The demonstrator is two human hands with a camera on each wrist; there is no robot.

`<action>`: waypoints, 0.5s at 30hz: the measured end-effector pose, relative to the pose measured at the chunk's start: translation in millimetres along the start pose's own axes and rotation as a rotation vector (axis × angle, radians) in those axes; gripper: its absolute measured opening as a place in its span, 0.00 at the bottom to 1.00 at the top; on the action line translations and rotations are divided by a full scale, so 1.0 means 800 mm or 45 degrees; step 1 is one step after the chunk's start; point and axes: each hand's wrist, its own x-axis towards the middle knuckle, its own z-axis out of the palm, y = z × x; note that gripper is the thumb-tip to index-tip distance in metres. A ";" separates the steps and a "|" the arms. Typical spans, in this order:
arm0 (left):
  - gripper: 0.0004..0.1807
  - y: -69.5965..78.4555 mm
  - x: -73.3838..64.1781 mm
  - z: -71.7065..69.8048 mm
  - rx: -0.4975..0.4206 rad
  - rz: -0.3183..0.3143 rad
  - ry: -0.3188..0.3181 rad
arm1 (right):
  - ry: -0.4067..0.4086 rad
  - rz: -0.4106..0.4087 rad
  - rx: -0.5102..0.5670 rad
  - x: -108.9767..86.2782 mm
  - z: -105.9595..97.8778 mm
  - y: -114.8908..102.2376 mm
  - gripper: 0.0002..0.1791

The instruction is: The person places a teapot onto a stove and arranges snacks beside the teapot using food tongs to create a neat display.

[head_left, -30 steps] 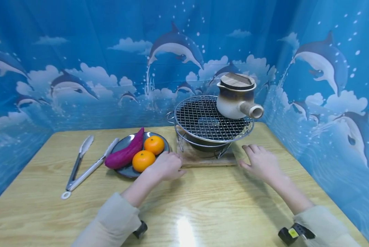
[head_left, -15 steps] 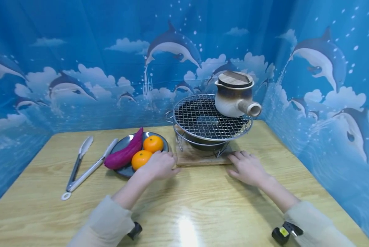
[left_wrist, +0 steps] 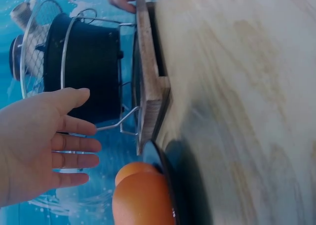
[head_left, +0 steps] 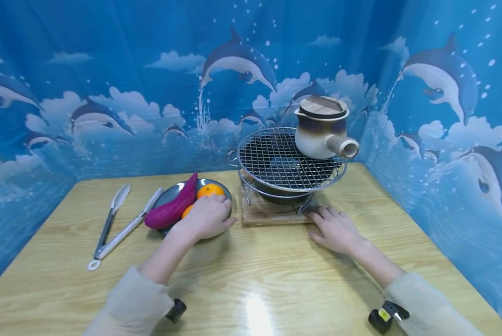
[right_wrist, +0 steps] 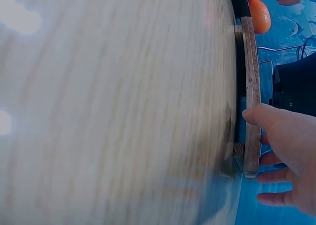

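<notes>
In the head view my left hand (head_left: 206, 217) hovers over the right side of a dark plate (head_left: 167, 195). Beneath and behind it are two oranges (head_left: 210, 189), one largely hidden by the hand. Seen from the left wrist, its fingers are straight and spread slightly, with nothing between them, above the oranges (left_wrist: 143, 200). My right hand (head_left: 335, 228) is at the right end of a wooden board (head_left: 268, 218). Its thumb touches the board's front edge (right_wrist: 252, 87), and the fingers reach loosely past the end. A round black grill (head_left: 282, 198) with wire mesh stands on the board.
A lidded side-handled clay pot (head_left: 316, 137) sits on the right of the mesh (head_left: 272, 161). A purple sweet potato (head_left: 171, 210) lies on the plate. Metal tongs (head_left: 125, 232) lie spread at the left of the table. A dolphin-print curtain (head_left: 150, 130) borders the table.
My left hand has moved left and up from beside the plate to over the oranges. My right hand has shifted left from the bare table to the board's right end.
</notes>
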 end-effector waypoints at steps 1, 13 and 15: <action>0.18 -0.003 -0.001 -0.001 0.003 0.004 0.027 | 0.006 -0.004 0.001 0.000 0.000 0.000 0.28; 0.17 -0.034 -0.023 -0.015 -0.047 -0.141 0.168 | 0.059 -0.042 0.016 0.003 0.004 -0.002 0.26; 0.18 -0.042 -0.029 -0.017 -0.061 -0.189 0.157 | 0.069 -0.048 0.022 0.004 0.004 -0.002 0.25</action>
